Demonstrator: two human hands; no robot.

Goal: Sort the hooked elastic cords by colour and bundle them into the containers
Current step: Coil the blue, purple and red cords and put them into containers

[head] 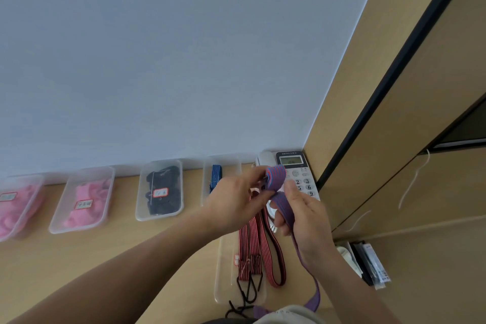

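Pale wall backs a wooden tabletop (pixel 131 258) where clear containers (pixel 138 208) stand in a row, holding pink cords (pixel 88 200), black cords (pixel 164 192) and a blue-striped cord (pixel 216 176). Near the telephone (pixel 292 163), both hands hold a purple striped cord (pixel 276 177) above the tabletop. The left hand (pixel 236 200) has its grip pinched on the folded top, and the right hand (pixel 307 221) has its grip curled round the length below. Red striped cords (pixel 249 250) lie in the near container (pixel 223 271).

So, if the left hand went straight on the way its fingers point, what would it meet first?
Beyond the red-and-blue striped elastic cord it pinches, the left hand would probably meet the white desk telephone; height above it is unclear.
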